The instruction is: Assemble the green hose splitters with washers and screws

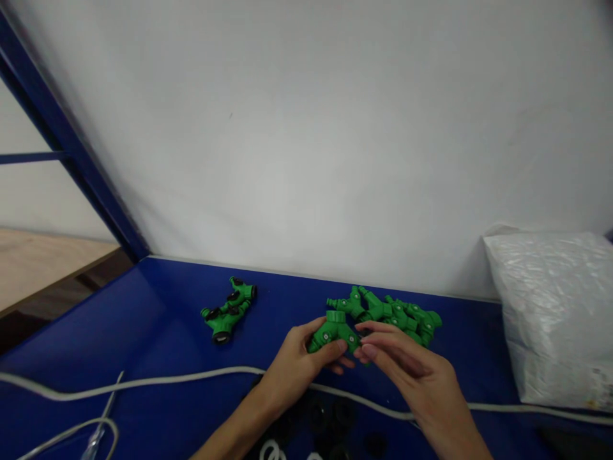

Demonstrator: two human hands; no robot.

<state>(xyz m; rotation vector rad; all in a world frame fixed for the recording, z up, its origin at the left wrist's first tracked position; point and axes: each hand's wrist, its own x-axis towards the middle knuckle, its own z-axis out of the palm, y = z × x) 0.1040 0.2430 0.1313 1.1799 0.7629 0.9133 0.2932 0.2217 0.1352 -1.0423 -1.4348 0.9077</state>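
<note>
A green Y-shaped hose splitter [336, 327] is gripped in my left hand [309, 351], its round collar pointing up and its two branches spreading downward. My left thumb lies across the front of it. Right beside its right-hand branch, my right hand [407, 364] has thumb and fingers pinched together. Whatever is between those fingertips is too small or hidden to name. Behind the hands lies a pile of similar green splitters [425, 322]. Two more green splitters [221, 322], fitted with black parts, rest farther left on the blue table [167, 306].
A white cable [191, 378] runs across the table under my forearms. Black rings [342, 412] and white rings [271, 450] lie close to me. A screwdriver-like tool [103, 418] is at lower left, a wrapped white package [555, 319] at right. A pale wall [306, 140] stands behind.
</note>
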